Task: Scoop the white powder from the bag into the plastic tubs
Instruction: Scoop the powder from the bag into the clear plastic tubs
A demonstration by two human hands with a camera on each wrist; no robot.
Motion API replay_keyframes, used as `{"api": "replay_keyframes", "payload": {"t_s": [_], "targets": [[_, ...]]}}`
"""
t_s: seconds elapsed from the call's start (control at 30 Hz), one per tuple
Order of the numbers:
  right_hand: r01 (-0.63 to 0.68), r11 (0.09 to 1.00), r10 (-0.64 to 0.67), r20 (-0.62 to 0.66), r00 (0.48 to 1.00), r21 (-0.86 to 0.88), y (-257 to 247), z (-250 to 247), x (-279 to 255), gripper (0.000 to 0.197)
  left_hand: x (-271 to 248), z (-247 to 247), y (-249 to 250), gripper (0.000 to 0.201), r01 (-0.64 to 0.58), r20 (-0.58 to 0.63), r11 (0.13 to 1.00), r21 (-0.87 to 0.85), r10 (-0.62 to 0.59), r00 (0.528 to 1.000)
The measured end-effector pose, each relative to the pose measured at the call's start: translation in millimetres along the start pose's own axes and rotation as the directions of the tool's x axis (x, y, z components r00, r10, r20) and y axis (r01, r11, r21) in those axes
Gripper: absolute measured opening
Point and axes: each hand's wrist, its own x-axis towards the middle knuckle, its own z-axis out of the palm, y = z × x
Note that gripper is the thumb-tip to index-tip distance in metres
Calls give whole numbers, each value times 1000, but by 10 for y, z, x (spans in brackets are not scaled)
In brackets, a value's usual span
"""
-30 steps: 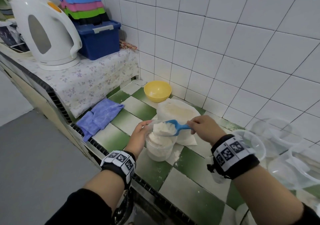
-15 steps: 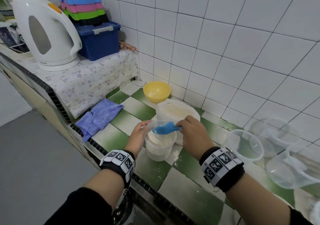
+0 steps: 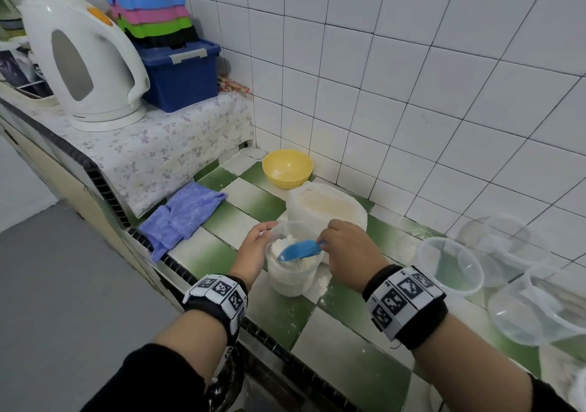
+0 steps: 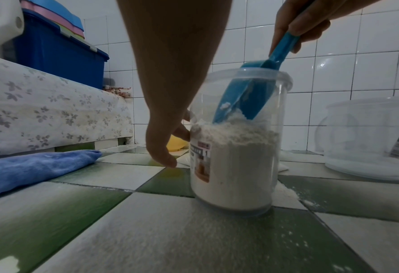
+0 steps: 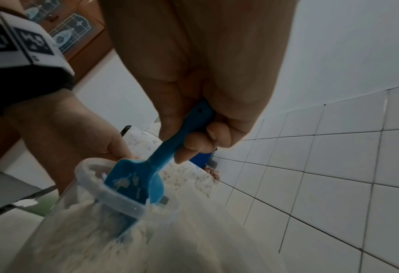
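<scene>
A clear plastic tub stands on the green-and-white tiled counter, filled more than halfway with white powder. My left hand grips its left side, fingers round the wall. My right hand pinches the handle of a blue scoop. The scoop's blade points down inside the tub, its tip touching the powder heap, with flecks of powder stuck to it. Just behind the tub stands the open white bag of powder.
Three empty clear tubs sit at the right. A yellow bowl is by the wall, a blue cloth at the left edge. A raised shelf holds a white kettle and blue box. Spilled powder dusts the tiles.
A second ago the scoop hung heaped with powder over the tub. It has since tipped over and its blade has gone down into the tub, the powder dropped in. The left hand stayed put.
</scene>
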Motion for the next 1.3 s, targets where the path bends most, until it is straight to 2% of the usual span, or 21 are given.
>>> {"api": "replay_keyframes", "payload": {"t_s": [0.1,0.2,0.27,0.33,0.43,0.5,0.6,0.73,0.9,1.1,1.3], "targets": [[-69,996,72,-57,996,47,38,-110,-9,30,15,-2,5,14,2,2,1000,10,-2,1000],[-211,953,230,-66,971,218,85,-301,-5,25,14,5,46,13,0,1,1000,11,0,1000],[-286,879,332,-60,941,381,169,-381,15,23,15,5,55,24,10,-2,999,32,-10,1000],[-318,781,408,-53,912,538,266,-440,33,22,22,-3,42,23,7,1,998,58,-7,1000],[-318,689,496,-103,862,652,420,-500,57,20,10,0,21,24,-24,15,996,84,23,1000],[-331,710,528,-159,834,622,508,-488,91,20,5,9,29,35,-37,12,995,93,36,999],[-411,791,537,-192,822,454,601,-388,178,22,45,34,34,24,-26,11,994,103,25,1000],[-407,897,435,-181,882,171,647,-185,293,25,121,41,18,23,-17,10,990,137,16,1000],[-326,945,315,-189,930,-31,667,19,529,31,219,17,-20,22,-12,5,982,189,11,1000],[-279,958,272,-114,956,-59,645,113,726,24,276,15,-91,29,-24,11,957,291,22,1000],[-242,969,245,41,969,-56,593,109,760,25,282,21,-111,33,-14,-8,963,270,17,1000]]}}
